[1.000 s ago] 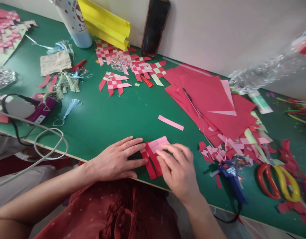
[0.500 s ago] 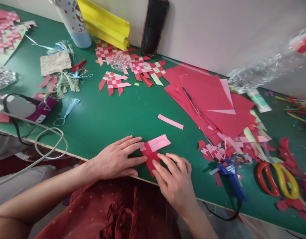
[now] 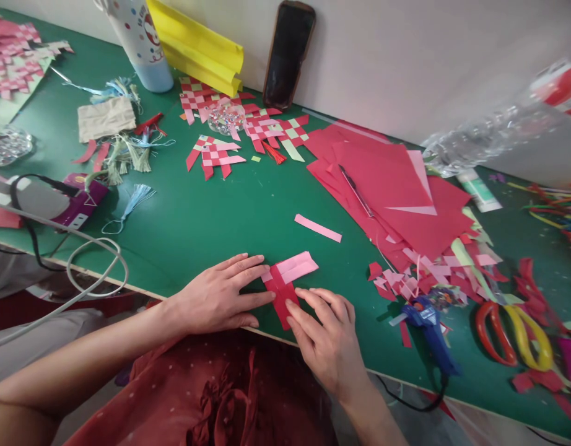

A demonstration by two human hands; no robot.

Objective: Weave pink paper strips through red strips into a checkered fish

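Red paper strips (image 3: pixel 282 302) cross pink paper strips (image 3: pixel 298 266) in a small piece lying on the table near its front edge. My left hand (image 3: pixel 220 294) lies flat with its fingers stretched out, the fingertips touching the left side of the piece. On the other side, my right hand (image 3: pixel 329 328) has bent fingers, with thumb and index fingertip at the right edge of the red strips. Its other fingers curl just above the table. Beyond the piece lies a loose pink strip (image 3: pixel 318 228), touched by neither hand.
Red paper sheets (image 3: pixel 383 179) with a pen (image 3: pixel 357 191) lie to the right. Nearer are paper scraps (image 3: pixel 406 279), a blue glue gun (image 3: pixel 429 334) and scissors (image 3: pixel 496 334). Woven paper fish (image 3: pixel 215 155), tassels (image 3: pixel 132 204), a bottle (image 3: pixel 150 62) and a phone (image 3: pixel 289 52) stand or lie farther back.
The view has shifted very slightly. My right hand has moved a hair at the red strips; my left hand and the paper piece stay in place.
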